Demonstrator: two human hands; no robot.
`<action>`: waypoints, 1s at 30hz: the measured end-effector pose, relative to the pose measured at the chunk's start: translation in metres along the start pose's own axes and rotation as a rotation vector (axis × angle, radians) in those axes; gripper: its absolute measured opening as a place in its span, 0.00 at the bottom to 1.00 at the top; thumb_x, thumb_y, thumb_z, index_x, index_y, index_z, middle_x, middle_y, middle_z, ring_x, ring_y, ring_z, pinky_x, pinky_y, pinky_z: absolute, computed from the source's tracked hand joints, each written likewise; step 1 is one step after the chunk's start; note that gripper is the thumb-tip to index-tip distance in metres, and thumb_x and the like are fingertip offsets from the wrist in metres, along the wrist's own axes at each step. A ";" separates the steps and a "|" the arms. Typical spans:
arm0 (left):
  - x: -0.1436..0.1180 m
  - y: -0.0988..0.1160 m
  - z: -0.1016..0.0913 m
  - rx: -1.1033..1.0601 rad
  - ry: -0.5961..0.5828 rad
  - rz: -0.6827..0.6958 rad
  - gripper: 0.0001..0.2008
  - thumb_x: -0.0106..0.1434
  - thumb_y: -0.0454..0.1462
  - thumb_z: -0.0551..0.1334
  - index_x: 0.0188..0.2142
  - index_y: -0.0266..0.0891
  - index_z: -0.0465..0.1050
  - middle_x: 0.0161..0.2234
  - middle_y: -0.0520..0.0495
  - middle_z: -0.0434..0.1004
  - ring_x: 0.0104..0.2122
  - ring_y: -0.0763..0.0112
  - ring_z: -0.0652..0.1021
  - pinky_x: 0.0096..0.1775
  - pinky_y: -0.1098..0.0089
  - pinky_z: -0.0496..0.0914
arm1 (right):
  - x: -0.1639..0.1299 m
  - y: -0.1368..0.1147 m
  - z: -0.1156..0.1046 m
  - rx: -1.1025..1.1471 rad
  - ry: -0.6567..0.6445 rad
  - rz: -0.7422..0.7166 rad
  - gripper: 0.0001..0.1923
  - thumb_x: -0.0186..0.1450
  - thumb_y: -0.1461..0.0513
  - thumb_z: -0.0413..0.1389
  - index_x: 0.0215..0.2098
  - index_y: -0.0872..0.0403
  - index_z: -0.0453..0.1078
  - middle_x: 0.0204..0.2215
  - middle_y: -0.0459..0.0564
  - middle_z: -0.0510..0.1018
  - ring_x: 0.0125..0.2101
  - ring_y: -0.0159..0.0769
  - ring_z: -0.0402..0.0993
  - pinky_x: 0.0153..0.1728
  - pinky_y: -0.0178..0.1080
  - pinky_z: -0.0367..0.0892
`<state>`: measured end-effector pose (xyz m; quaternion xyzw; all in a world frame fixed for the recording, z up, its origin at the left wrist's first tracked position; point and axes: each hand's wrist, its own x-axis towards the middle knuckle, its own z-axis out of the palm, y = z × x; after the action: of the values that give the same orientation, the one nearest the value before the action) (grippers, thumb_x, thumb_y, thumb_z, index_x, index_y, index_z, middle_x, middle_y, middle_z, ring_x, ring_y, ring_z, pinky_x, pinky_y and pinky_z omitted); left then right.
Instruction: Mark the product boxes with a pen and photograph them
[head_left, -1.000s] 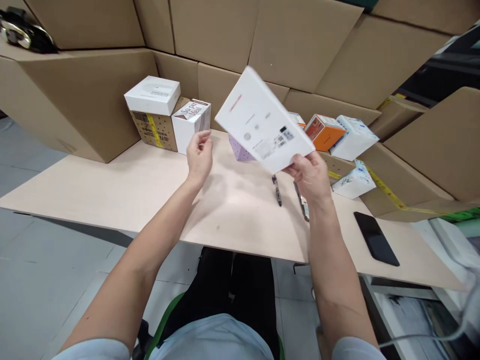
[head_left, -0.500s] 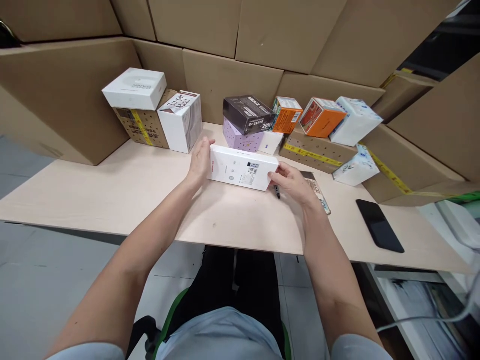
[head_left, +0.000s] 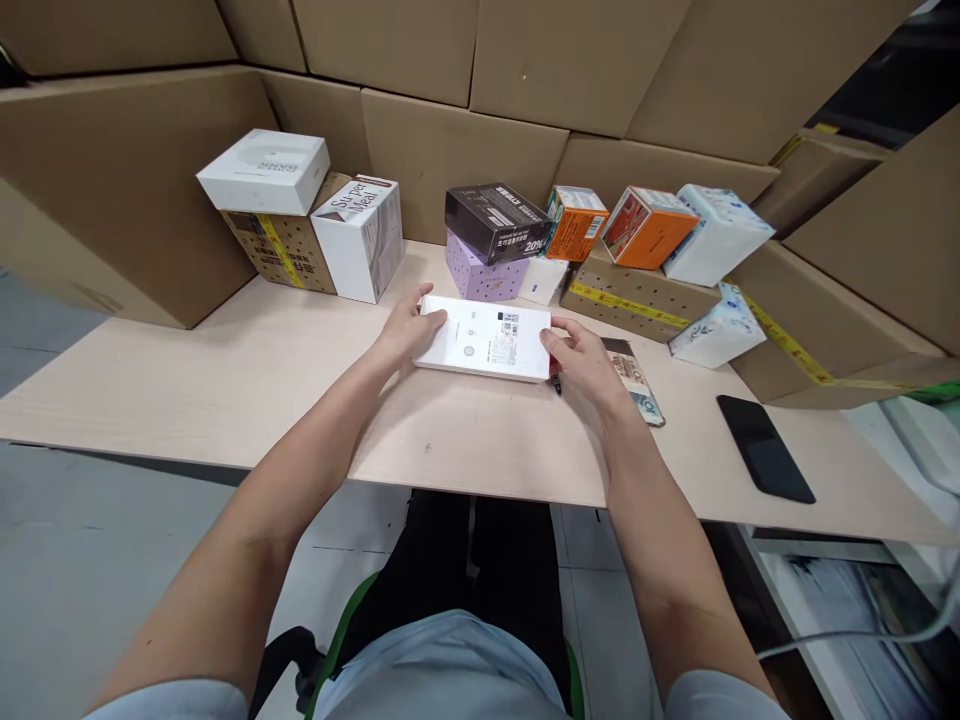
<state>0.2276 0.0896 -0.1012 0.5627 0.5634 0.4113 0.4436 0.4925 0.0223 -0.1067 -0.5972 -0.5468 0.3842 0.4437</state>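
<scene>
A flat white box (head_left: 484, 340) with small printed labels lies between my two hands, its printed face tipped up toward me. My left hand (head_left: 411, 325) grips the left end, thumb on top and fingers at the far side. At the other end my right hand (head_left: 581, 355) holds the box with the thumb on its edge. A black pen (head_left: 556, 384) partly shows beneath the right end of the box. Just past my right hand lies a flat printed packet (head_left: 636, 385), partly covered by the wrist.
A black phone (head_left: 763, 448) lies at the right. Behind stand a dark box (head_left: 496, 222) on a purple box (head_left: 484, 275), orange boxes (head_left: 651, 228) on a brown carton (head_left: 637, 300), and at the left a white box (head_left: 266, 170) beside a Super Meal box (head_left: 360, 240). Cardboard walls (head_left: 420, 150) enclose the table.
The white box has tilted back, so its printed face now points more upward. My left thumb has come over onto that face.
</scene>
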 end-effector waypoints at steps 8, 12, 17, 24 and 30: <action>0.001 -0.004 0.000 0.103 -0.022 0.009 0.32 0.61 0.38 0.64 0.64 0.40 0.63 0.48 0.37 0.78 0.38 0.61 0.82 0.41 0.62 0.76 | -0.002 0.000 0.001 -0.146 -0.005 -0.012 0.25 0.64 0.53 0.56 0.55 0.57 0.71 0.28 0.47 0.78 0.21 0.30 0.70 0.23 0.35 0.69; 0.001 -0.007 -0.003 0.189 -0.041 0.013 0.32 0.61 0.40 0.65 0.64 0.40 0.64 0.47 0.38 0.78 0.37 0.60 0.82 0.40 0.62 0.75 | -0.001 0.002 0.001 -0.218 0.016 -0.039 0.21 0.64 0.54 0.56 0.51 0.57 0.74 0.31 0.49 0.78 0.22 0.30 0.70 0.22 0.35 0.68; 0.000 -0.004 -0.007 0.391 -0.085 -0.028 0.31 0.59 0.43 0.66 0.61 0.41 0.69 0.53 0.38 0.77 0.46 0.57 0.80 0.45 0.64 0.74 | -0.004 -0.005 -0.003 -0.243 -0.010 0.059 0.27 0.63 0.54 0.58 0.57 0.59 0.71 0.36 0.53 0.79 0.22 0.32 0.71 0.24 0.38 0.70; -0.003 0.002 -0.008 0.457 -0.091 -0.033 0.29 0.61 0.42 0.65 0.61 0.41 0.70 0.56 0.41 0.76 0.51 0.57 0.78 0.53 0.65 0.69 | -0.015 -0.017 -0.019 -0.455 -0.346 -0.044 0.48 0.54 0.57 0.67 0.70 0.52 0.57 0.45 0.54 0.78 0.35 0.39 0.74 0.36 0.41 0.72; 0.001 0.000 -0.011 0.355 -0.062 -0.022 0.25 0.61 0.41 0.64 0.57 0.36 0.74 0.53 0.41 0.78 0.49 0.60 0.78 0.51 0.67 0.69 | -0.012 -0.006 -0.014 -0.538 -0.242 -0.150 0.37 0.59 0.59 0.61 0.66 0.53 0.64 0.43 0.53 0.79 0.38 0.41 0.75 0.43 0.45 0.70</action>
<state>0.2173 0.0906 -0.0984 0.6384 0.6193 0.2833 0.3588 0.5028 0.0088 -0.0965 -0.6011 -0.7203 0.2600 0.2285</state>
